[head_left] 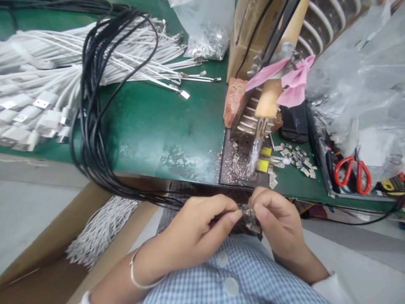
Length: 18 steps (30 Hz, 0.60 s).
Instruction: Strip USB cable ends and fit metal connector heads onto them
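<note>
both hands (236,221) on metal connector (249,216)

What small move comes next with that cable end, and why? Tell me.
Probably lift the connector up to the soldering iron. Both hands, left and right, pinch it at the black cable's end, below the table edge.

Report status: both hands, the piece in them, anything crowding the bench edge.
Left hand and right hand both pinching a small metal connector piece at the bench edge. Black cable bundle draped off the green table beside the left hand. Soldering iron racked ahead.
</note>
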{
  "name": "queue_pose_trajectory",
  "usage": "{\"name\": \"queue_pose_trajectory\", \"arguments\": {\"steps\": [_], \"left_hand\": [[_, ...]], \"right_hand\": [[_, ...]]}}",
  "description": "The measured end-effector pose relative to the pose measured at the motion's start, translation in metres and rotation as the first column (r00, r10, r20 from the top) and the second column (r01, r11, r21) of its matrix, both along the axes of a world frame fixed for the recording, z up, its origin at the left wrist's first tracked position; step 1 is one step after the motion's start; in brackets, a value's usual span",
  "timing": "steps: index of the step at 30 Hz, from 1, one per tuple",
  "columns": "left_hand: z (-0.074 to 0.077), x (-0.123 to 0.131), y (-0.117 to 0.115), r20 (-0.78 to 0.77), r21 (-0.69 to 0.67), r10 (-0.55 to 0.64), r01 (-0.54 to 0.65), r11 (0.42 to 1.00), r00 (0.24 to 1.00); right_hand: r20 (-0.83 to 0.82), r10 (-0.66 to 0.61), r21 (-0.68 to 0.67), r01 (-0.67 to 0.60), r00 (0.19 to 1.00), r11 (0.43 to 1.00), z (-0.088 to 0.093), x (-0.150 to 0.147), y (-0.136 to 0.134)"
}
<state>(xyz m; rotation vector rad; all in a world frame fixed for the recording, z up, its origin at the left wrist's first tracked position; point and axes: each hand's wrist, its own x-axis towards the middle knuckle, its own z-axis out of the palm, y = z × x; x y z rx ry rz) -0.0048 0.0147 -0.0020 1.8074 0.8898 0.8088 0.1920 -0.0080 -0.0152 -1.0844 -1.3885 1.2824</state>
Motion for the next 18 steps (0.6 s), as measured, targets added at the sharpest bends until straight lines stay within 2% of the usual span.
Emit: {"name": "queue_pose_trajectory", "arguments": {"steps": [7, 18], "left_hand": [[-0.0027, -0.0008, 0.0000, -0.017, 0.008, -0.012, 0.013, 1.000, 1.000], [0.0044, 0.0000, 0.0010, -0.055, -0.015, -0.014, 0.013, 1.000, 0.998]], "right_hand": [[-0.011, -0.001, 0.022, 0.001, 1.000, 1.000, -0.0001, -0.0009, -0.0002], [-0.019, 0.005, 0.027, -0.005, 1.000, 1.000, -0.0024, -0.0003, -0.0004]]}}
